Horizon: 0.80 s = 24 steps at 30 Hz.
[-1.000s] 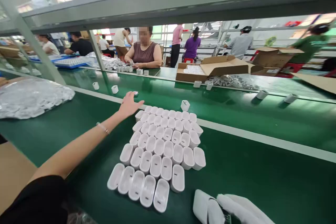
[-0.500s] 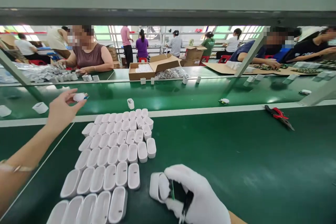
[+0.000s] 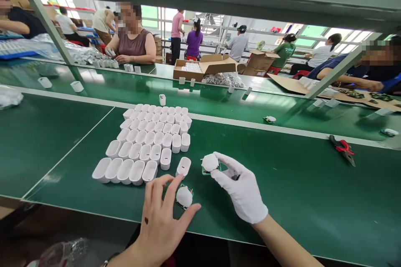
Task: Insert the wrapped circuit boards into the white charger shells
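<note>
factory assembly line | green conveyor belt | rows of seated workers

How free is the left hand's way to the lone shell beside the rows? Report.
Probably yes: the left hand lies just short of the lone shell, with nothing between them. But its thumb and forefinger pinch a white-capped part, so only the other fingers are spare.
</note>
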Tool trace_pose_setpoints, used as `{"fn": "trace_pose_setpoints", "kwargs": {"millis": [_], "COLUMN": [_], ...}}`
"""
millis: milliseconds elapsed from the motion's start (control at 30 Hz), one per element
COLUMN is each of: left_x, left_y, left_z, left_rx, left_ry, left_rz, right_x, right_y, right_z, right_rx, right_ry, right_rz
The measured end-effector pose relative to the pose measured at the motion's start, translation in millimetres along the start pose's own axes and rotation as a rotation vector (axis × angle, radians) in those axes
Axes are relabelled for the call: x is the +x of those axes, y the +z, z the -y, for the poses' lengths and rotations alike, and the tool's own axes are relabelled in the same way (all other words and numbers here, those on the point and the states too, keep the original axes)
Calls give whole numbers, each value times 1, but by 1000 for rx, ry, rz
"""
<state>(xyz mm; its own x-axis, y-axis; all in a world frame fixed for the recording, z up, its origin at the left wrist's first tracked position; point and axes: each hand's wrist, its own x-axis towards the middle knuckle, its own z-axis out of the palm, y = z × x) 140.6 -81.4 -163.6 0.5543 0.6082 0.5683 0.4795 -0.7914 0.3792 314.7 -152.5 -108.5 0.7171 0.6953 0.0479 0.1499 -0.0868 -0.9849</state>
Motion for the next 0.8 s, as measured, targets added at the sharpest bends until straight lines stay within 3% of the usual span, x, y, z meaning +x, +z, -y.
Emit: {"fn": "trace_pose_setpoints", "kwargs": {"millis": [67,233,400,567,700,800], "left_x": [17,49,57,60,65,69], "left_y": [-6,-12,-3,13,22,16], "left_z": [-3,-11,-26,-35,-36,-36], "left_rx": [135,299,18,-262,-438,-494], "left_ry": [14,60,51,-77,-175,-198], "left_rz": [6,196,310,456,611,628], "right_x": [-6,-13,-13,-7,-3,-4], "right_y": [-7,-23,-23,-17,-22,-31], "right_z": [-3,-12,-11,-8,-9,-15], "right_rx": [16,44,-31,-86,-33,-20], "right_ry": [-55,-106,61,174,202,163], "right_rz": [-19,-80,-40,32,97,147]}}
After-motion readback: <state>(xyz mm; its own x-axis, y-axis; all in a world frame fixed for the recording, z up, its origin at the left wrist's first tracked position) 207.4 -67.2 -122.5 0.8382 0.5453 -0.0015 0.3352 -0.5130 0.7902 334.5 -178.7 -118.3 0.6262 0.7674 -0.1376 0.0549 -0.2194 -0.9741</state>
